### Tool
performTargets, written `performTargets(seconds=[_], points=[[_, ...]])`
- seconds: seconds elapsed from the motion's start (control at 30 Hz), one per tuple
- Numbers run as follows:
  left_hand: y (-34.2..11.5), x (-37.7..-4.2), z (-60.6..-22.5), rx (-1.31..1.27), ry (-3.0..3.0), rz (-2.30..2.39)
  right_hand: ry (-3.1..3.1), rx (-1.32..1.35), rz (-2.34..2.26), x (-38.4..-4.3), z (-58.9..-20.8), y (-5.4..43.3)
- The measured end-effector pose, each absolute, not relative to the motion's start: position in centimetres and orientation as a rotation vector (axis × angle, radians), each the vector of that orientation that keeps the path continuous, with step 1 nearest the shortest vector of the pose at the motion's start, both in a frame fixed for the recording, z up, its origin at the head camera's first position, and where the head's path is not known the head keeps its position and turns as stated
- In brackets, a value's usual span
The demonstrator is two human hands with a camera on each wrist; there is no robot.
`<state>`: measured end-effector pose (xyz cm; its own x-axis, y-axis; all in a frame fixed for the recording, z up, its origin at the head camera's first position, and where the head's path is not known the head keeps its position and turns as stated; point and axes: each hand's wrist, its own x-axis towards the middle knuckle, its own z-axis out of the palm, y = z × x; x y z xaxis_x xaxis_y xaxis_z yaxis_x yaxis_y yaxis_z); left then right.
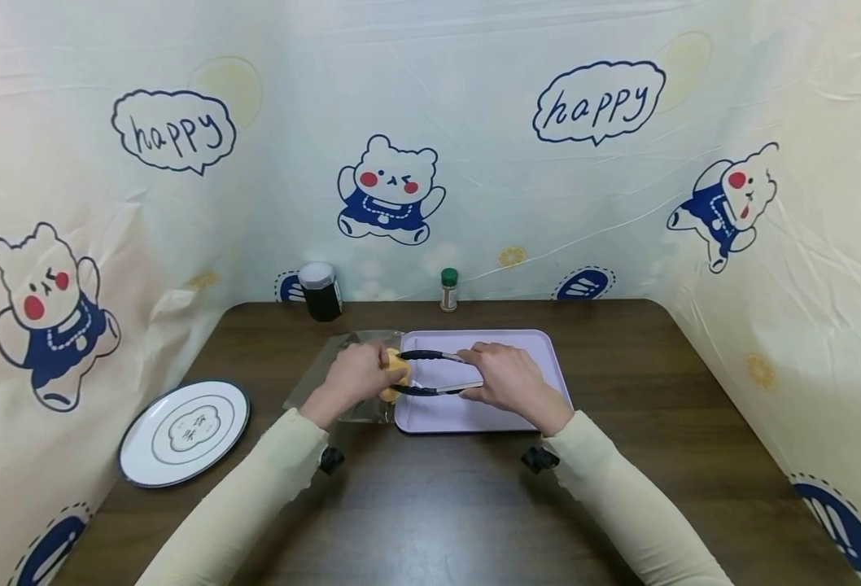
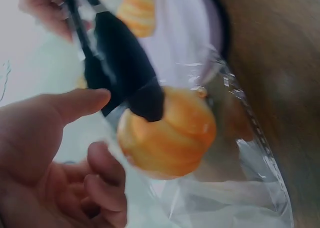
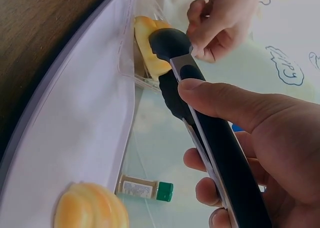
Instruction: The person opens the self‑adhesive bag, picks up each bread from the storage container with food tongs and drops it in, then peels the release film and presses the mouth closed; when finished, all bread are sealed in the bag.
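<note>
Frame centre: right hand (image 1: pixel 511 378) held black-tipped tongs (image 3: pixel 212 133) at bread roll (image 2: pixel 172 145) | left hand (image 1: pixel 357 372) beside clear bag (image 1: pixel 313 382), hold unclear | plate (image 1: pixel 148 446) lay lower left

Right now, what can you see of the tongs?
The tongs have black handle covers, silvery metal-looking shafts and black heads, one showing a wavy edge. They sit in the grip of the right hand, above the lilac tray, shafts apart, heads at the golden bun, contact likely. Whether the left hand touches them is unclear.
</note>
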<state>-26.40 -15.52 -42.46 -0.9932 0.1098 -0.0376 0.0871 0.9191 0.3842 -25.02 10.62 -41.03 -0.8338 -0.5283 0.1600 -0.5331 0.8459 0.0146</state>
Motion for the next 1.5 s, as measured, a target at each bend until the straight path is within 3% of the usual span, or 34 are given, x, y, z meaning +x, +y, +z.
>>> performTargets(seconds=[0.33,0.8,1.1,1.3,1.5], points=[[-14.5,-26.4,-42.9,0.298,3.167,0.345,-2.868,0.841,0.045,-24.9,-40.9,10.4],[-14.5,-26.5,-42.4,0.449,3.15,0.52,-2.856,0.81,0.095,-25.1,-41.1,10.4],[-14.3,-26.5,-41.9,0.391,3.051,0.639,-2.853,0.866,0.105,-25.2,-41.3,10.3],[-14.0,-26.3,-42.1,0.481,3.173,0.34,-2.86,0.857,0.075,-25.4,-41.6,10.4],[-13.9,-26.3,-42.1,0.309,3.214,0.191,-2.86,0.872,0.068,-25.5,-41.7,10.3]])
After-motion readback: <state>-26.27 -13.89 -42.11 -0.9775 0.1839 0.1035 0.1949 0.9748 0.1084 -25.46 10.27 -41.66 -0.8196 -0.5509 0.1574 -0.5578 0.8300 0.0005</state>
